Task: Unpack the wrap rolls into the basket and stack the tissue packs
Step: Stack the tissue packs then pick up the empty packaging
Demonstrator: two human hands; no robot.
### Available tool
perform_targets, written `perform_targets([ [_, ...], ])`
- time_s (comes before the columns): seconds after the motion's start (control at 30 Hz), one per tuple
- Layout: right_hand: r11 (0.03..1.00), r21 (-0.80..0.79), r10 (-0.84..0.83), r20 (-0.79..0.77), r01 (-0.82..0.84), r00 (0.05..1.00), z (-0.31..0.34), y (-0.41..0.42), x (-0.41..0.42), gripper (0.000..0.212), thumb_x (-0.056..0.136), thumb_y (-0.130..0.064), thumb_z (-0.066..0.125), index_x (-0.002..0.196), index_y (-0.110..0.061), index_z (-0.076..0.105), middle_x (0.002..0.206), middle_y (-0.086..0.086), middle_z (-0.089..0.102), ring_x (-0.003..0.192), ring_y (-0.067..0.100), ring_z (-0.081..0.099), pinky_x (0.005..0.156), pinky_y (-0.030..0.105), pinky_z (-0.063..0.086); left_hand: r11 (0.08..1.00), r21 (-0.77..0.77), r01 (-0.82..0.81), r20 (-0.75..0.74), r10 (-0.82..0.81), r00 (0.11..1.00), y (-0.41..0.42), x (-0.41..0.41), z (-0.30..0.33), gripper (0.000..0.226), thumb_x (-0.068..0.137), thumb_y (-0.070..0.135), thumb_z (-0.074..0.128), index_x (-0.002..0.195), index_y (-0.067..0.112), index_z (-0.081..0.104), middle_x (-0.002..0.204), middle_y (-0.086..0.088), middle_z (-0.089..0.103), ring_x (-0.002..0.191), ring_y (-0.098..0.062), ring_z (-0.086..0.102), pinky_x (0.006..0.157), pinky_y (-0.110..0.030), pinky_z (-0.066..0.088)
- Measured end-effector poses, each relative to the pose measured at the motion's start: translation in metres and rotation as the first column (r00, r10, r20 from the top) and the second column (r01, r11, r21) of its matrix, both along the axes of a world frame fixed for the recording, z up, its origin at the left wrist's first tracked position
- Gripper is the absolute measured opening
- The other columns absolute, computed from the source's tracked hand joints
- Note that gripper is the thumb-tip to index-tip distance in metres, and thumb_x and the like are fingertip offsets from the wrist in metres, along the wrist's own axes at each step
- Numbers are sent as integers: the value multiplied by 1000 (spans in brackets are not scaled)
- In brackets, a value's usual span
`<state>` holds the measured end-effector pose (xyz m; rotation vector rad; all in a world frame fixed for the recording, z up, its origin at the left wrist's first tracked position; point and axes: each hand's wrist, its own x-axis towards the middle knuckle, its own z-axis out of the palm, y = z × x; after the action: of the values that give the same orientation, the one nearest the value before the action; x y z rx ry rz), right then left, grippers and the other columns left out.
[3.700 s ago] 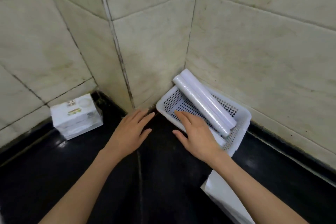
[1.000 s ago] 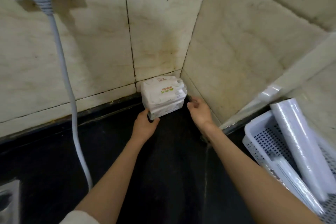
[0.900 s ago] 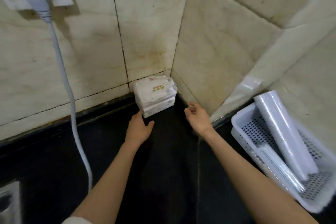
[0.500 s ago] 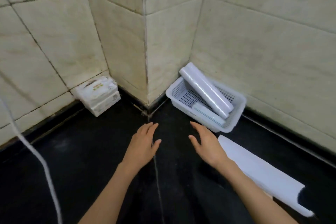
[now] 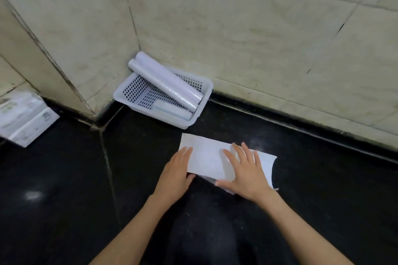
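Note:
A white perforated basket [image 5: 202, 101] sits in the wall corner on the black counter. Two long wrap rolls [image 5: 167, 80] lean across it, and a shorter roll [image 5: 172, 111] lies on its floor. The stacked tissue packs [image 5: 23, 118] stand against the wall at the far left, partly cut off by the frame edge. In front of the basket lies a flat white empty wrapper [image 5: 206, 157]. My left hand [image 5: 175, 173] pinches its left end, fingers on top and thumb at the near edge. My right hand [image 5: 245, 173] lies flat on its right half, fingers spread.
Tiled walls close off the back and left, with a protruding wall corner [image 5: 94, 112] between the tissue packs and the basket. A seam [image 5: 107, 170] runs down the black counter to the left of my hands.
Both hands moved right from the bare counter onto the white wrapper. The view swung right, so the tissue packs now sit at the left edge.

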<state>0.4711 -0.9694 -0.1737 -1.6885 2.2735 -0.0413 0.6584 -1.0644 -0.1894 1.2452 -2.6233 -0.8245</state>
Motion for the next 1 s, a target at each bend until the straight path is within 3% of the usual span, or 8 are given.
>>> perform_targets([
  [0.17,991,55,122,-73,-118,990,-13,-15,-18,101,65,-79,48,145,-31,10,158,3,-12,142,25,-20,111,54,-14,991,-102,91,27,-89,996,-14,-3,-9,28,86,23,61,113,15,62,129,-6,56,125,-20,45,108,-33,33],
  [0.27,993,59,103,17,-104,995,-17,-23,-24,84,71,-73,47,139,-26,28,154,3,19,144,23,8,114,54,-6,986,-135,101,-81,-113,990,-19,-6,-4,13,85,17,63,96,13,69,104,-3,65,104,-16,56,88,-24,46],
  [0.33,999,15,48,129,-51,990,-16,-26,-28,69,77,-65,50,131,-24,40,137,0,41,131,21,36,114,45,13,974,-209,84,-154,-118,981,-22,-11,0,11,80,9,67,91,9,69,98,-7,65,100,-20,57,84,-32,51],
  [0.4,999,-48,15,165,-7,986,-15,-26,-31,53,80,-55,54,121,-22,46,123,-2,48,114,21,49,98,35,32,970,-243,21,-200,-72,977,-25,-16,2,24,78,7,69,101,8,65,109,-11,62,109,-25,53,91,-42,50],
  [0.53,992,-113,-41,119,54,992,-13,-22,-34,41,84,-41,57,118,-21,42,117,0,54,101,23,56,76,31,37,977,-64,-202,-267,178,947,-24,-20,1,66,81,14,67,138,13,33,143,-9,33,132,-19,32,110,-36,33],
  [0.73,974,-64,-205,158,217,966,-14,-7,-42,70,84,-37,58,141,-22,21,135,4,49,113,25,55,86,37,45,977,-71,202,287,-174,942,-26,-29,-12,79,79,36,66,142,22,21,156,-3,10,145,-22,-3,119,-46,0],
  [0.83,983,13,-183,148,183,972,-16,0,-37,61,84,-40,55,136,-23,30,126,2,50,109,23,54,83,36,44,941,-77,330,379,-278,883,-29,-42,-17,79,80,31,64,143,25,17,156,-3,7,144,-22,-4,115,-51,-8],
  [1.0,966,-25,-255,106,259,961,-17,20,-26,59,82,-27,52,136,-26,28,115,3,54,97,27,58,67,31,38,900,-122,419,418,-337,844,-31,-45,-22,66,77,29,62,135,30,32,131,-7,30,132,-24,23,114,-54,-1],
])
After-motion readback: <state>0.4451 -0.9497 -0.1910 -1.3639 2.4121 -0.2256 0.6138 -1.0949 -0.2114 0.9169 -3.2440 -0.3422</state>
